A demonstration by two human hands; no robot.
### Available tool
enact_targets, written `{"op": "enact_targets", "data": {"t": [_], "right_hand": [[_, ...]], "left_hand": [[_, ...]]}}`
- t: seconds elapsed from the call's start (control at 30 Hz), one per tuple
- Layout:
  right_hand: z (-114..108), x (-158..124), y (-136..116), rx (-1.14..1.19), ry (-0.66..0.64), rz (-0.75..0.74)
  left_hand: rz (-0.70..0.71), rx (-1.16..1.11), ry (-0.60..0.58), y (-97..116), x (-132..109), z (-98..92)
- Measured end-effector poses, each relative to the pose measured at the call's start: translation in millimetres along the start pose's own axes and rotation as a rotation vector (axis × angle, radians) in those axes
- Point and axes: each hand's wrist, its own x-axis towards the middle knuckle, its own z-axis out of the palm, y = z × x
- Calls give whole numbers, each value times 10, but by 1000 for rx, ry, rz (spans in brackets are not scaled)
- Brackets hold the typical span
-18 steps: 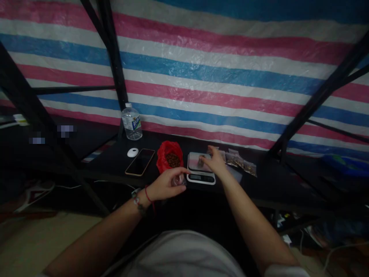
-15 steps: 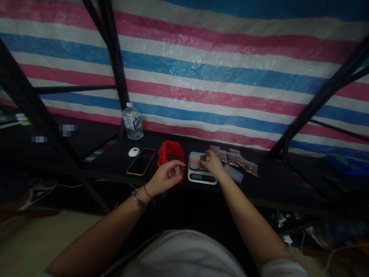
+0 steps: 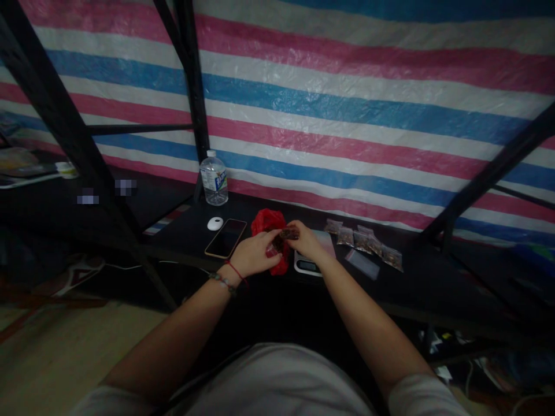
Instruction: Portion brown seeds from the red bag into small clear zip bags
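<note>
Head view: both forearms stretched forward over a white shirt, meeting at the near edge of the black table [image 3: 390, 289]. Left hand [image 3: 255, 257] curled, fingers pinching the near end of a small packet [image 3: 284, 237] of dark bits; beaded bracelet and red cord on that wrist. Right hand [image 3: 306, 240] pinching the other end of the packet from the right side, thumb and fingers closed on it. Packet held just above the table, right in front of the red bag [image 3: 269, 222], partly over the scale [image 3: 310, 260]. Scale white, display strip facing the body, mostly hidden by the right hand. Left of the bag: phone [image 3: 225, 238] lying flat, small white puck [image 3: 214, 223], water bottle [image 3: 214, 179] upright by the black post. Right of the scale: row of filled little bags [image 3: 366, 240], one flat clear bag [image 3: 363, 264] nearer the edge. Behind: striped tarp [image 3: 347, 104] in pink, blue, white, black frame bars across it. Room dim, floor pale at lower left. Packet clear, contents brown, detail too dark to tell.
</note>
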Motion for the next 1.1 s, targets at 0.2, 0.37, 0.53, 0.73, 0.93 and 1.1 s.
{"op": "enact_targets", "data": {"t": [0.2, 0.37, 0.53, 0.73, 0.93, 1.1], "right_hand": [[104, 53, -45, -6, -62, -39], [98, 50, -84, 28, -59, 16], [110, 58, -101, 30, -58, 20], [91, 57, -120, -3, -46, 18], [94, 56, -100, 30, -73, 13], [132, 51, -73, 86, -115, -9]], "left_hand": [[-50, 175, -54, 1, 43, 31], [-134, 197, -44, -46, 54, 41], [-111, 167, -51, -24, 45, 45], [-180, 180, -76, -8, 32, 52], [-123, 175, -91, 38, 28, 65], [-118, 171, -76, 36, 32, 60]]}}
